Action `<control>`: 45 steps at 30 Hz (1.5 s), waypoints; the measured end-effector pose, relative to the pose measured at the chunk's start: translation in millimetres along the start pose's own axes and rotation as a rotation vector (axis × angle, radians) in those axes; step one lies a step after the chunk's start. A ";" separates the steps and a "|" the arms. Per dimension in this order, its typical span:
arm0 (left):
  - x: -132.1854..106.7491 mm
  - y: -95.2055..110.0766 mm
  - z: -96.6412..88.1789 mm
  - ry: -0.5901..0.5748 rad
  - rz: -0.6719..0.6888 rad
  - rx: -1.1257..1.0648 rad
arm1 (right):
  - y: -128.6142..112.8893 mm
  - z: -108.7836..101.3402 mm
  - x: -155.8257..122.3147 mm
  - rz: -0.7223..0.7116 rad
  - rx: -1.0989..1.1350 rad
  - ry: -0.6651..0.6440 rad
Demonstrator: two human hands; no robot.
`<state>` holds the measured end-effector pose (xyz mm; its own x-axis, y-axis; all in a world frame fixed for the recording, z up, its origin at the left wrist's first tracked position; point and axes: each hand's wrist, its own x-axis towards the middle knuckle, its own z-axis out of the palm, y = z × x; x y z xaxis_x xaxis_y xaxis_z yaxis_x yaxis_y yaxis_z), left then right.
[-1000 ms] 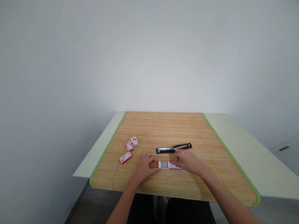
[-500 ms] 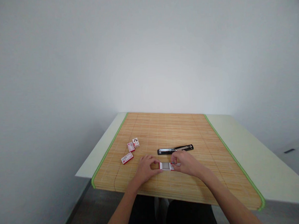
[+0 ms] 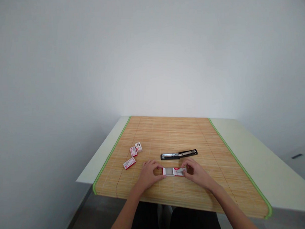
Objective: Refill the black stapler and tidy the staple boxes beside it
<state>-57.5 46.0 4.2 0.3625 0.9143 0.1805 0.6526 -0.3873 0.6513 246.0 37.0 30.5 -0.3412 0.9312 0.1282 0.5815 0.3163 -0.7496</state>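
Note:
A small red-and-white staple box [image 3: 174,171] lies on the bamboo mat [image 3: 178,133], its inner tray slid partly out to the left and showing grey staples. My left hand [image 3: 149,174] pinches the tray's left end. At the box's right end my right hand [image 3: 198,173] grips the sleeve. Just beyond the box lies a black stapler [image 3: 179,155], swung open flat.
To the left on the mat rest three more small red-and-white staple boxes [image 3: 129,163], [image 3: 133,151], [image 3: 138,147]. The mat has green edging and covers a pale table [image 3: 254,151] that stands against a white wall. The table's near edge is close to my body.
My right hand moved right along the box, so more of the sleeve shows again. The left hand stayed on the tray end.

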 end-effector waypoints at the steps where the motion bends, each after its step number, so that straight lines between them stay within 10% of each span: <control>1: 0.0 0.0 0.2 0.004 -0.001 0.000 | 0.6 -1.0 -0.7 0.001 -0.012 -0.009; 45: 12.2 -2.3 18.7 -0.019 0.012 -0.103 | -5.6 12.8 -8.5 0.024 0.267 0.039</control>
<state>-42.2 55.8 -8.9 0.3831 0.9070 0.1752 0.5766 -0.3829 0.7217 236.2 25.0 25.2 -0.2984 0.9457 0.1293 0.3718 0.2400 -0.8968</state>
